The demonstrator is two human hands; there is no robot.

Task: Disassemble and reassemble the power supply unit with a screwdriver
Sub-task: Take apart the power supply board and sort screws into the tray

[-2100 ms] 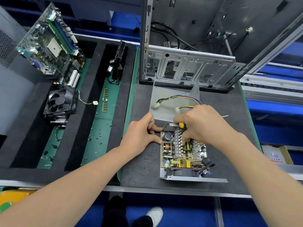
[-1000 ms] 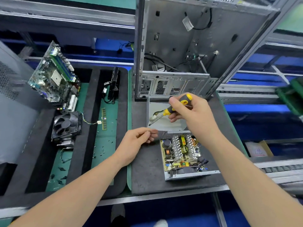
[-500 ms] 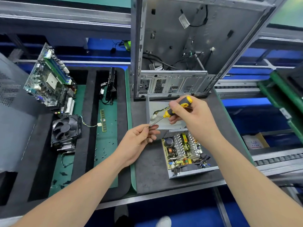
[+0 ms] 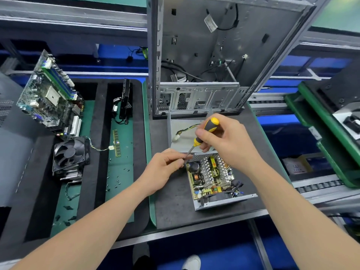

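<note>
Dark bench mat [image 4: 171,207] carries the opened power supply unit [image 4: 212,176] near its front edge — right hand [image 4: 231,145] curls round the screwdriver [image 4: 209,126] handle just above it, left hand [image 4: 163,170] pinching the shaft tip between thumb and fingertips.

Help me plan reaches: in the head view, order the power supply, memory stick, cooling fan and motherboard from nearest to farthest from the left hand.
1. power supply, just right of the left hand pinching the screwdriver shaft.
2. memory stick, to its left.
3. cooling fan, farther left.
4. motherboard, propped at rear left.
</note>
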